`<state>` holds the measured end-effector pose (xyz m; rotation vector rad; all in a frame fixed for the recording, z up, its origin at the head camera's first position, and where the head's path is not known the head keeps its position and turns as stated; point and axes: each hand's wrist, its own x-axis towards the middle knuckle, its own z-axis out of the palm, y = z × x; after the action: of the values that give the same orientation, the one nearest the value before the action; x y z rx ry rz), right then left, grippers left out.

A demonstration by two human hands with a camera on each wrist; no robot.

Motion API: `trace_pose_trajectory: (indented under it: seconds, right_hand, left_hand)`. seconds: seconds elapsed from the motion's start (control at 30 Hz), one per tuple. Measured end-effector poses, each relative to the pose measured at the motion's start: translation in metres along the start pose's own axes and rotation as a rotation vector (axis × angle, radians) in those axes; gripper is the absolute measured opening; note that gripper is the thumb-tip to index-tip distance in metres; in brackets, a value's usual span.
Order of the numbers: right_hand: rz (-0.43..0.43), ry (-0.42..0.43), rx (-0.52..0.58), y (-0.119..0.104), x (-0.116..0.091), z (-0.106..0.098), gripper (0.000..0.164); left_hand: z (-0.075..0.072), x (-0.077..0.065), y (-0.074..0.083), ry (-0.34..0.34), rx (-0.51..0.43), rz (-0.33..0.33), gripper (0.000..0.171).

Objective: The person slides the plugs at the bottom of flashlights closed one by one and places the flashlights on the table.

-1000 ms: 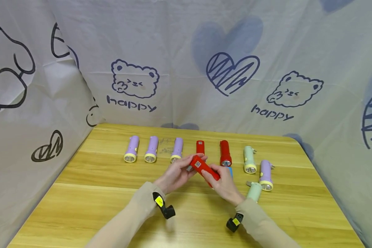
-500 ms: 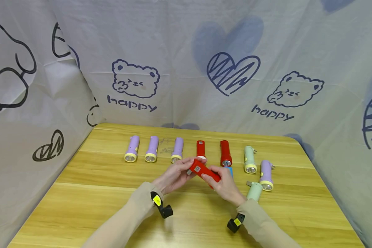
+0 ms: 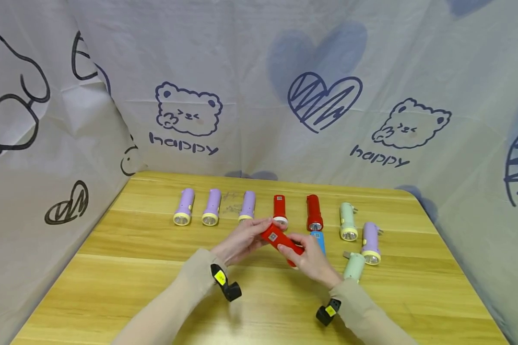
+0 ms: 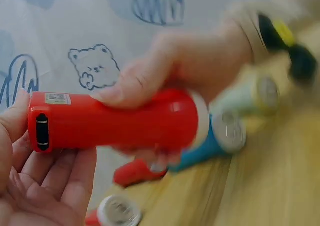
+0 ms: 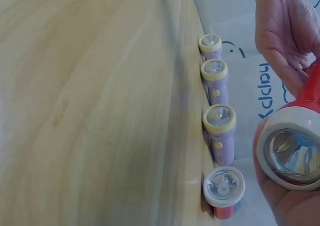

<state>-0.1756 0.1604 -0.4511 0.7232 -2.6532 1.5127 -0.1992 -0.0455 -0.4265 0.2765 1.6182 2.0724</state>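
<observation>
A red flashlight (image 3: 277, 238) with a white head ring is held over the table, tail end up and to the left. Around its body my right hand (image 3: 311, 256) curls, thumb on top. My left hand (image 3: 241, 241) holds the tail end, thumb on one side and fingers beneath in the left wrist view. That end carries a dark slot (image 4: 42, 131) with a plug lying folded in it. The right wrist view shows the clear lens (image 5: 295, 156) of the held flashlight, facing that camera.
Three purple flashlights (image 3: 184, 207) lie at the back left of the wooden table (image 3: 134, 278). Two red flashlights (image 3: 313, 212) lie mid-back, a blue one (image 3: 318, 243) just behind my right hand. Green flashlights (image 3: 347, 221) and another purple one (image 3: 370, 243) lie to the right.
Metal prongs that stuck out of the held flashlight's tail are no longer seen standing out; the plug is folded in. Both hands and the flashlight have shifted slightly left.
</observation>
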Motion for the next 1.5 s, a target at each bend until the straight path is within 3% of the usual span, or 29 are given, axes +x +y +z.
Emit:
trace_pose_trajectory:
  seconds: [0.13,0.27,0.43,0.73,1.1,1.5]
  right_hand:
    - [0.05,-0.031,0.002,0.002,0.001,-0.001,0.023]
    - [0.097,-0.069,0.07,0.007,0.001,-0.003,0.027]
    - [0.105,-0.105,0.169,0.013,-0.001,-0.006,0.026]
    - [0.075,-0.128,0.171,0.012,-0.002,-0.005,0.022]
    - [0.046,-0.119,0.116,0.01,-0.003,0.0,0.019]
    - [0.06,-0.098,0.105,0.01,-0.003,0.003,0.02]
  left_hand:
    - [0.0,0.002,0.002,0.077,0.237,0.065,0.041]
    - [0.001,-0.001,0.003,0.097,0.322,0.094,0.041]
    - [-0.003,-0.007,0.003,0.028,0.351,0.11,0.041]
    - [-0.01,-0.016,0.004,-0.06,0.32,0.106,0.039]
    - [-0.015,-0.02,-0.001,-0.065,0.31,0.066,0.035]
    - [-0.012,-0.02,-0.004,-0.01,0.33,0.067,0.034]
